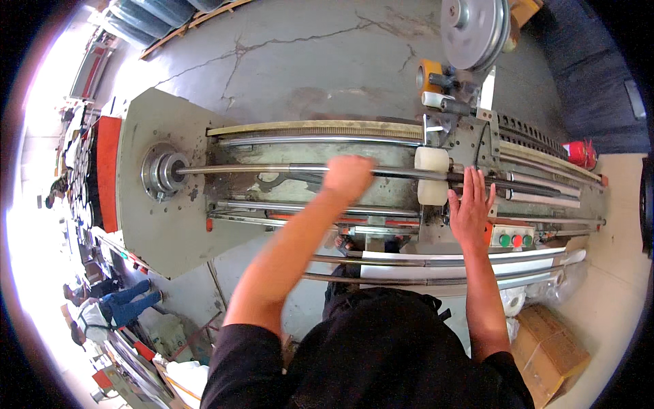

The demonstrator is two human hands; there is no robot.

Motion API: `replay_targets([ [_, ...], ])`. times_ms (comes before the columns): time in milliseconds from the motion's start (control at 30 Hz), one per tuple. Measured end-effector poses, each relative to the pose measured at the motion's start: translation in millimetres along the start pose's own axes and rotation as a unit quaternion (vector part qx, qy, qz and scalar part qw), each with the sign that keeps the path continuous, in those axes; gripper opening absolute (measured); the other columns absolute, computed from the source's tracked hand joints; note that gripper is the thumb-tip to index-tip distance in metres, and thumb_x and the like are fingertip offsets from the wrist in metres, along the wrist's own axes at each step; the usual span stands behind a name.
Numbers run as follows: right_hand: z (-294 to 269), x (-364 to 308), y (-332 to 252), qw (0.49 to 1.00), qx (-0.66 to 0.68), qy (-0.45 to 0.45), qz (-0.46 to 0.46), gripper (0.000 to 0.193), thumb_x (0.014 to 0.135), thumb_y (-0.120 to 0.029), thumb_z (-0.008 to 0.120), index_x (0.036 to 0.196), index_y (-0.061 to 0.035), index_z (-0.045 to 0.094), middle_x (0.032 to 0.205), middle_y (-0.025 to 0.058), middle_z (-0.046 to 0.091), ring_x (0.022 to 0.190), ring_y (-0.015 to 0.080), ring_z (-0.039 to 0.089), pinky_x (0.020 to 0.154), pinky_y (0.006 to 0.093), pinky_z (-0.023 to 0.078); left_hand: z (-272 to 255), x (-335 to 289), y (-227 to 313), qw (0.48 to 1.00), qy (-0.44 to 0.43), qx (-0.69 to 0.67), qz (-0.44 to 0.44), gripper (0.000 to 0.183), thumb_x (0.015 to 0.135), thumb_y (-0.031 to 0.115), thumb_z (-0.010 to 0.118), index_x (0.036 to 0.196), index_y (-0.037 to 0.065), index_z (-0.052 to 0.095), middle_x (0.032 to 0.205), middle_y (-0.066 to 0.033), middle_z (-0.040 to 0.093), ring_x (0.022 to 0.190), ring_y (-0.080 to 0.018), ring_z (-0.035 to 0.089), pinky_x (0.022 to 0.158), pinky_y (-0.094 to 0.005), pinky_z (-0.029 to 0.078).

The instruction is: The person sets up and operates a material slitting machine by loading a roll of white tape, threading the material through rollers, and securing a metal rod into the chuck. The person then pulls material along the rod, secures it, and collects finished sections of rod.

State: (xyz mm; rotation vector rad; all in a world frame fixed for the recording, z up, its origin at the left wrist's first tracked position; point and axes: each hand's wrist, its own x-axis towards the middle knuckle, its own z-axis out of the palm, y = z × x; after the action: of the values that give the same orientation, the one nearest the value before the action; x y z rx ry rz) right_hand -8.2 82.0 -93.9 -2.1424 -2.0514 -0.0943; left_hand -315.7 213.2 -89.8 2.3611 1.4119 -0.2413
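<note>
A long steel shaft [252,168] runs across the machine from a round chuck [162,172] on the left-hand housing. My left hand [349,178] is wrapped round the middle of this shaft. Right of it, the shaft passes between a pair of white rollers [432,161]. My right hand [470,204] lies with fingers stretched out over the darker part of the shaft [524,185], just beyond the rollers. Whether its palm presses on the shaft is hidden.
Two more rods [402,261] lie along the near side, by a panel with coloured push buttons [512,238]. A grey pulley wheel [473,31] stands at the far right. A cardboard box [548,347] sits at the near right. Another person [112,310] is at the lower left.
</note>
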Motion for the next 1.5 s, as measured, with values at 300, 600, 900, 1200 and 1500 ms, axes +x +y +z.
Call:
replay_targets([
  [300, -1.2, 2.9, 7.6, 0.999, 0.017, 0.002, 0.052, 0.073, 0.106, -0.043, 0.057, 0.163, -0.0013, 0.038, 0.167, 0.0167, 0.042, 0.159, 0.0344, 0.032, 0.131, 0.0614, 0.010, -13.2, -113.4, -267.4, 0.980, 0.048, 0.110, -0.158, 0.027, 0.079, 0.026, 0.083, 0.099, 0.010, 0.078, 0.094, -0.0166, 0.076, 0.095, -0.0400, 0.073, 0.084, -0.0527, 0.057],
  [600, 0.2, -1.7, 11.0, 0.997, 0.033, 0.039, 0.052, 0.072, 0.105, -0.043, 0.060, 0.162, -0.0045, 0.041, 0.165, 0.0157, 0.044, 0.158, 0.0353, 0.033, 0.130, 0.0626, 0.013, -21.6, -64.6, -155.9, 0.994, -0.025, 0.039, -0.100, 0.048, 0.082, 0.053, 0.085, 0.103, 0.010, 0.077, 0.094, -0.0151, 0.078, 0.093, -0.0372, 0.075, 0.083, -0.0511, 0.059],
  [900, 1.6, 0.7, 21.0, 0.999, 0.009, -0.016, 0.028, 0.072, 0.106, -0.041, 0.059, 0.164, -0.0040, 0.037, 0.169, 0.0152, 0.040, 0.161, 0.0338, 0.029, 0.132, 0.0600, 0.009, 6.4, 33.9, 75.7, 0.999, -0.023, -0.038, 0.031, 0.043, 0.090, 0.040, 0.076, 0.121, 0.011, 0.069, 0.100, -0.0169, 0.079, 0.092, -0.0368, 0.078, 0.077, -0.0511, 0.061],
  [1200, 2.8, -2.7, 33.9, 1.000, -0.023, -0.008, 0.006, 0.072, 0.109, -0.039, 0.053, 0.168, -0.0045, 0.030, 0.172, 0.0163, 0.035, 0.162, 0.0345, 0.026, 0.133, 0.0567, 0.009, 10.5, 2.5, -31.2, 0.996, 0.031, 0.016, 0.087, 0.033, 0.092, 0.043, 0.076, 0.101, 0.011, 0.074, 0.089, -0.0140, 0.079, 0.088, -0.0358, 0.078, 0.075, -0.0493, 0.062],
  [1500, 9.2, -3.2, 42.1, 0.999, -0.036, 0.004, 0.011, 0.068, 0.113, -0.036, 0.050, 0.170, -0.0099, 0.026, 0.175, 0.0118, 0.031, 0.164, 0.0311, 0.023, 0.134, 0.0543, 0.009, -11.6, -124.0, -291.2, 0.992, 0.046, 0.081, -0.088, 0.037, 0.081, 0.042, 0.084, 0.100, 0.011, 0.075, 0.088, -0.0143, 0.076, 0.089, -0.0377, 0.075, 0.080, -0.0522, 0.058],
])
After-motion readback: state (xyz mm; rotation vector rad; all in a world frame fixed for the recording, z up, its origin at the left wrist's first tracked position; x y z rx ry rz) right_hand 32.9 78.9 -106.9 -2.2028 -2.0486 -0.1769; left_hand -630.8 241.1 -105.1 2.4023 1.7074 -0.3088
